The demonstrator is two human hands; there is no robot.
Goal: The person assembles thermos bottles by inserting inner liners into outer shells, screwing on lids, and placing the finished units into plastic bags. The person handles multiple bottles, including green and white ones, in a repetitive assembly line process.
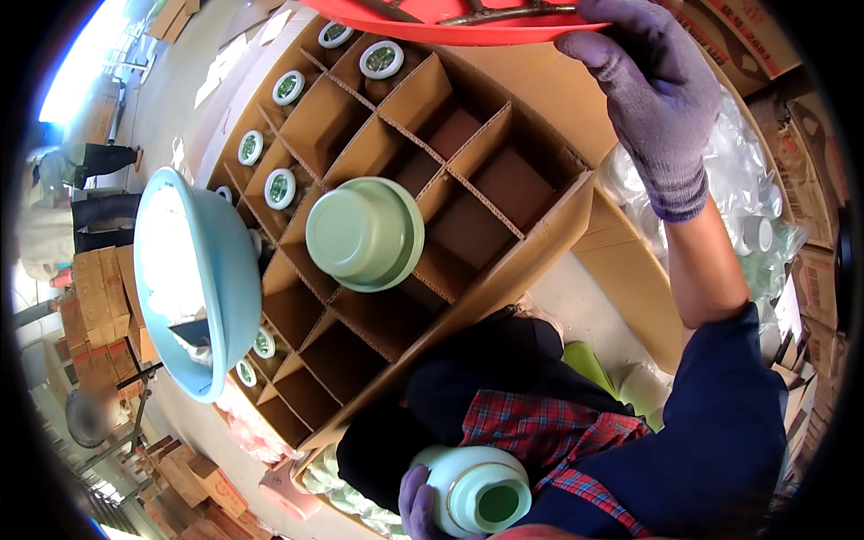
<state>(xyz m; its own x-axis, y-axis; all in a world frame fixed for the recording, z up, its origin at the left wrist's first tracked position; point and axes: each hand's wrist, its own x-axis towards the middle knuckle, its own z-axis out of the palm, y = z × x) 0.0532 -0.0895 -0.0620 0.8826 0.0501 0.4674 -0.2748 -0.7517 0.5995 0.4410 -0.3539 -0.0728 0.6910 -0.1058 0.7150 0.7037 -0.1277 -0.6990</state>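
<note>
My left hand (417, 504), in a purple-grey glove, is closed around a pale green bottle (463, 472) with a gold ring at its shoulder. The bottle lies tilted by my lap, its open neck facing up and toward me. My right hand (661, 108), gloved alike, is raised at the top right, its thumb and fingers closed on the rim of a red basin (504, 34). Dark rod-like metal pieces (513, 13) lie in that basin, which the upper edge cuts off. Part of my right fingers is out of view.
A divided cardboard box (576, 193) holds several bottles with white-rimmed green tops (382, 59). On its dividers rest a light green bowl-shaped container (360, 234) and a blue basin (238, 288) with white material. Clear plastic packing (738, 171) lies at right; stacked cartons (99, 292) stand left.
</note>
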